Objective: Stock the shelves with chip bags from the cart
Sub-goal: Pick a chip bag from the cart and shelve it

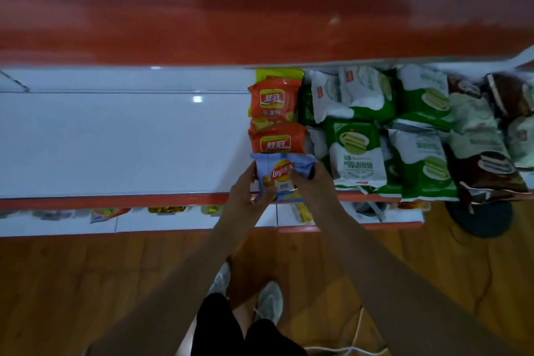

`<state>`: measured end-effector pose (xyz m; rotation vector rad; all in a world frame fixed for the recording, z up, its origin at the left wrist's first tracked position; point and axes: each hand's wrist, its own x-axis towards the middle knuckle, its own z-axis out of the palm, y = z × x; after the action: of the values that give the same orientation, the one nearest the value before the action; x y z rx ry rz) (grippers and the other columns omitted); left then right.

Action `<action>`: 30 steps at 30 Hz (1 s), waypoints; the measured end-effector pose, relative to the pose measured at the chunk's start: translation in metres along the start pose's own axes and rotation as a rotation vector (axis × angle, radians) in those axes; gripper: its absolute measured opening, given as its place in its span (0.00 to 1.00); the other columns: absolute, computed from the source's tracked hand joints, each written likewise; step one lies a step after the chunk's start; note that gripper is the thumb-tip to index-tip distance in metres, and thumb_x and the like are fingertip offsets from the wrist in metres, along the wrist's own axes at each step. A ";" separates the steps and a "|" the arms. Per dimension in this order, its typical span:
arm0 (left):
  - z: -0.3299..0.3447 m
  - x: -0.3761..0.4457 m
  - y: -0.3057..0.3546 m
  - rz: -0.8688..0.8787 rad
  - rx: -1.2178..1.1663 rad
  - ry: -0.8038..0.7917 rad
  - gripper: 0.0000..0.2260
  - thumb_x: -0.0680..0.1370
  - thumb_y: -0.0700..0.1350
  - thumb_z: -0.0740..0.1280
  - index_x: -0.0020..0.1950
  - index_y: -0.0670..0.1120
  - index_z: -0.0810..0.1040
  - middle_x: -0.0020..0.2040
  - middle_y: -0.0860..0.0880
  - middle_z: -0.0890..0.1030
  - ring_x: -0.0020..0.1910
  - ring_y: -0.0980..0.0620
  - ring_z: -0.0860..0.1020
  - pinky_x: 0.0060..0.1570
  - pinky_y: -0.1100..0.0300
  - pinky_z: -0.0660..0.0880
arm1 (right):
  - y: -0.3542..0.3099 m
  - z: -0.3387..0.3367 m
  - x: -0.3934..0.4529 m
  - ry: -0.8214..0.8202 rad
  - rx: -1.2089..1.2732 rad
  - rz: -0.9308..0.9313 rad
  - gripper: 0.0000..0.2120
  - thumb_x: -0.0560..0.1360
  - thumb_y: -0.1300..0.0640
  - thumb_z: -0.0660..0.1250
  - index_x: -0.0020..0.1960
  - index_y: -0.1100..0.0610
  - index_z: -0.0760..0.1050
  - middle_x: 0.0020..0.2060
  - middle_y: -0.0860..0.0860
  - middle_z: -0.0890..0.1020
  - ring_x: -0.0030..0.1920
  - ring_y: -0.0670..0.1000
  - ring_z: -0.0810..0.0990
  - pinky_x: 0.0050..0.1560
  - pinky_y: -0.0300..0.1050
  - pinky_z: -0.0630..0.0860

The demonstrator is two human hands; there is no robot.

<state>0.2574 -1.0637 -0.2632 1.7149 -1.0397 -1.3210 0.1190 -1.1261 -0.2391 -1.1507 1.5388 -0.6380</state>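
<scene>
Chip bag (278, 175), pale blue, red-yellow logo, crumpled at top, sits at front edge of white shelf (124, 139), touching 2 orange bags (274, 121) behind. Left hand (251, 185) and right hand (310, 182) pinch its sides.

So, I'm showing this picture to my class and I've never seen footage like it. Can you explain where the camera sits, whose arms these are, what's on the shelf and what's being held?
There is no machine here. The camera is worn on a person's head and looks down, so you see their own arms and shoes. The left hand and right hand together hold a pale blue Lay's bag at the front edge of the white shelf. Behind it stand two orange chip bags in a row, with a yellow-green one at the back. To the right lie green-and-white snack packs and brown ones. The shelf's left part is bare. No cart is in view.
</scene>
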 end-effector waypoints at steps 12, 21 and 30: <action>-0.010 0.056 -0.019 0.018 0.393 0.065 0.24 0.75 0.61 0.67 0.67 0.55 0.67 0.61 0.56 0.78 0.62 0.52 0.76 0.66 0.54 0.73 | 0.007 0.019 0.028 -0.010 -0.086 -0.011 0.23 0.77 0.60 0.67 0.70 0.58 0.66 0.49 0.52 0.78 0.48 0.50 0.78 0.46 0.36 0.72; -0.043 -0.020 0.029 -0.138 0.297 0.051 0.40 0.71 0.66 0.69 0.77 0.53 0.58 0.76 0.49 0.66 0.71 0.45 0.70 0.67 0.43 0.71 | -0.032 -0.007 -0.054 0.029 -0.258 0.203 0.41 0.75 0.46 0.69 0.78 0.57 0.51 0.76 0.54 0.61 0.74 0.56 0.63 0.70 0.47 0.64; -0.080 -0.094 0.077 0.032 -0.016 -0.112 0.32 0.64 0.72 0.71 0.66 0.73 0.67 0.72 0.56 0.69 0.71 0.50 0.70 0.65 0.43 0.73 | -0.115 -0.028 -0.155 0.225 -0.207 0.084 0.33 0.77 0.48 0.67 0.77 0.55 0.58 0.75 0.52 0.64 0.73 0.53 0.65 0.69 0.47 0.66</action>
<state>0.3086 -1.0051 -0.1405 1.6214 -1.1127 -1.4145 0.1278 -1.0356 -0.0661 -1.1922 1.8696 -0.5765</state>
